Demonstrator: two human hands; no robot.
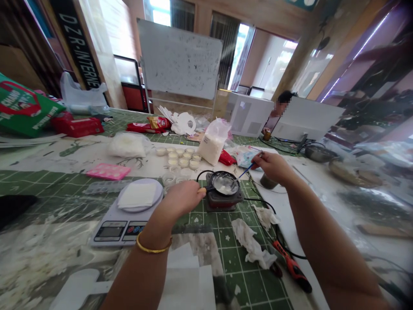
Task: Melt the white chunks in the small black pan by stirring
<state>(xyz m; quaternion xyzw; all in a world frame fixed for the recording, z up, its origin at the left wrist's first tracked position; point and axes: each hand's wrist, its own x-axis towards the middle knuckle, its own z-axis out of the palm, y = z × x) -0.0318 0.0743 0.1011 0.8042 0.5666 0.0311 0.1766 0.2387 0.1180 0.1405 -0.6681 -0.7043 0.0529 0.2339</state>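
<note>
My left hand (182,198) is closed round the handle of a small black frying pan (238,189), which rests on a small dark red electric hot plate (222,202). White, partly melted-looking stuff (224,184) coats the inside of the pan. Between the fingers of my right hand (271,165) is a thin blue stick (245,171), its lower end dipping into the pan at the right rim. What shape that end has cannot be made out. Just behind the pan stand several small cups (183,162) of pale solid and a clear bag of white granules (211,144).
A kitchen scale (108,228) with white paper on its plate sits left of the pan. Crumpled tissues (250,241), a black cable and red-black pliers (293,267) lie at right. A pink mould (109,171) is farther left. Someone sits behind the monitors (250,114).
</note>
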